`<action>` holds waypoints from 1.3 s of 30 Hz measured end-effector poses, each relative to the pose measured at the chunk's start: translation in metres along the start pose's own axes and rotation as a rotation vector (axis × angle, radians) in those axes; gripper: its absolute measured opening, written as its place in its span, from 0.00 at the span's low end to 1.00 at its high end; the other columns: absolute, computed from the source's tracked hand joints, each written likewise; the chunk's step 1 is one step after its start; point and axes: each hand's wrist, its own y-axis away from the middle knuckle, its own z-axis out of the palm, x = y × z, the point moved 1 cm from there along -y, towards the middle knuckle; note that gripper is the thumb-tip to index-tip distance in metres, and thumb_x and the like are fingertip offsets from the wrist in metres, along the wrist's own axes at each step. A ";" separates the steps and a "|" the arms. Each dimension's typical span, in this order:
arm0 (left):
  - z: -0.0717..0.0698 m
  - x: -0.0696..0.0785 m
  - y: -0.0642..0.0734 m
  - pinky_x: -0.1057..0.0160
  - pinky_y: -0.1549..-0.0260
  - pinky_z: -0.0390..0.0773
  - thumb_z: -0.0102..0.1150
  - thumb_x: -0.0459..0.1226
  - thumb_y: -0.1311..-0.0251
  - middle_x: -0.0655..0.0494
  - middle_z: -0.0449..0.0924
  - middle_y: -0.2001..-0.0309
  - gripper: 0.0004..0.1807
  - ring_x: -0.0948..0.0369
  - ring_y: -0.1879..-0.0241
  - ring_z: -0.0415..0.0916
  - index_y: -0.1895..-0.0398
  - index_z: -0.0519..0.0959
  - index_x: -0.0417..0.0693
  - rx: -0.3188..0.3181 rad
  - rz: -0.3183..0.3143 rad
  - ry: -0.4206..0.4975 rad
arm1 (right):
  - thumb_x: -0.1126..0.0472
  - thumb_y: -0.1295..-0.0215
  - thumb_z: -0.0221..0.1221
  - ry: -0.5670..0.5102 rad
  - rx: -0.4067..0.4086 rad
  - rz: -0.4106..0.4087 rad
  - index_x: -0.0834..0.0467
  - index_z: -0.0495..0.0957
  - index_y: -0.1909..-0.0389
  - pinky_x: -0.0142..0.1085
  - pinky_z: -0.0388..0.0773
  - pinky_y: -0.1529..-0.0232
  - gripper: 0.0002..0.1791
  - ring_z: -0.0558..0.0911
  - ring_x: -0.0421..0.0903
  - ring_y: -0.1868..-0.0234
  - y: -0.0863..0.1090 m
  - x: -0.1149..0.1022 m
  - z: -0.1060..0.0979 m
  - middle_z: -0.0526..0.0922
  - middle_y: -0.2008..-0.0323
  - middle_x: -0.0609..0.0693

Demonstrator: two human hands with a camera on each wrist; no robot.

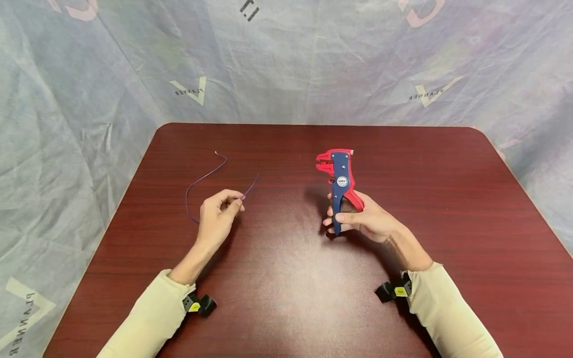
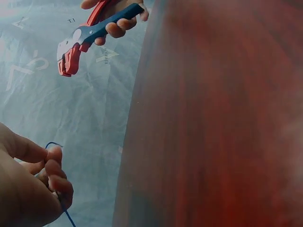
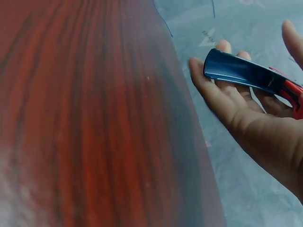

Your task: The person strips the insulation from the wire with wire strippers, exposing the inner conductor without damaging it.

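Observation:
My left hand pinches a thin blue-purple wire between thumb and fingertips. A short end of the wire sticks out past the fingertips, while the longer part curves away to the left and back, its tip pale. On the right, my right hand holds a red and blue wire stripper upright by its handles, with the red jaws at the top facing left and standing apart. Fingers pass behind the blue handle, and the thumb lies across its front in the head view.
Both hands are over a dark red-brown wooden table with rounded far corners. Grey printed fabric hangs behind the table and along its sides. Black cameras are strapped at both sleeve cuffs.

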 end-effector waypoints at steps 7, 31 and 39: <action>0.000 0.006 -0.007 0.72 0.79 0.62 0.59 0.32 0.34 0.54 0.74 0.79 0.09 0.70 0.82 0.62 0.54 0.84 0.40 0.046 0.049 0.040 | 0.69 0.27 0.52 -0.096 -0.064 -0.046 0.55 0.69 0.40 0.46 0.85 0.54 0.17 0.86 0.46 0.63 -0.006 0.001 0.004 0.85 0.62 0.48; 0.004 0.032 -0.018 0.72 0.80 0.61 0.60 0.28 0.35 0.63 0.73 0.82 0.07 0.69 0.80 0.67 0.61 0.85 0.32 0.087 0.099 0.242 | 0.63 0.25 0.52 -0.179 -0.259 -0.104 0.57 0.70 0.38 0.43 0.83 0.53 0.17 0.86 0.47 0.60 -0.025 -0.009 0.018 0.84 0.60 0.51; 0.012 0.048 -0.019 0.72 0.79 0.62 0.57 0.26 0.35 0.68 0.74 0.82 0.07 0.67 0.80 0.65 0.61 0.83 0.26 0.046 0.153 0.383 | 0.61 0.26 0.54 -0.270 -0.390 -0.128 0.56 0.68 0.36 0.45 0.82 0.50 0.20 0.85 0.50 0.59 -0.030 -0.006 0.024 0.84 0.57 0.52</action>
